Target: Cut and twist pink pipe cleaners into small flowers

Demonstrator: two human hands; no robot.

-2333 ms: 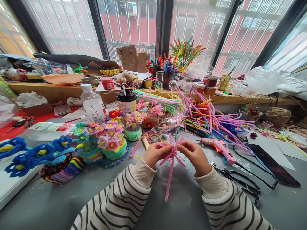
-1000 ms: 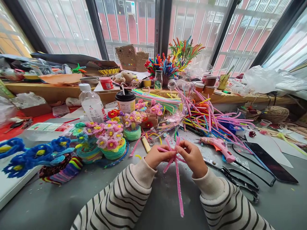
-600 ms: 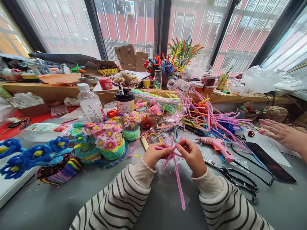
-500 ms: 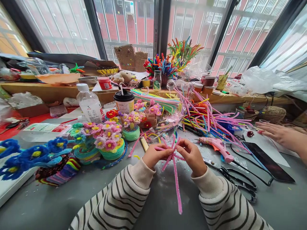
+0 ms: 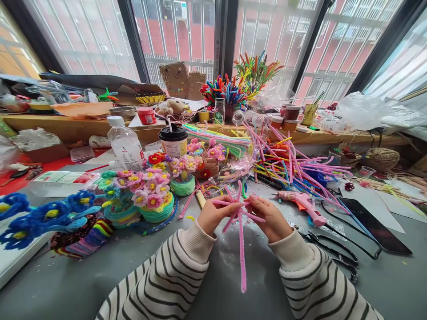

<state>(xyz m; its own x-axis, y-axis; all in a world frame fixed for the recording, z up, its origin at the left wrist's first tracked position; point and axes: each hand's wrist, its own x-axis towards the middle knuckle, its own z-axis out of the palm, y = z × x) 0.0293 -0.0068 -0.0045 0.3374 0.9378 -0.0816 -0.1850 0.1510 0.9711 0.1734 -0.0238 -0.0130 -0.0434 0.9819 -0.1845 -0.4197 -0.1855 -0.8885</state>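
A star-like bundle of pink pipe cleaners is between my two hands, its arms spreading outward and one long stem hanging down toward me. My left hand pinches the bundle near its centre from the left. On the other side, my right hand has its thumb and fingertips closed on one of the pink arms. Left of my hands stand pink flowers on a green coiled base. A pink glue gun and black-handled scissors lie to the right.
Loose pipe cleaners are heaped behind my hands. A phone lies at the right. Farther left are a lidded cup, a plastic bottle and blue flowers. A crowded wooden ledge runs below the windows.
The long pink stem has swung slightly left, and my right hand has shifted a little to the right. Another person's hand at the right edge has left the view.
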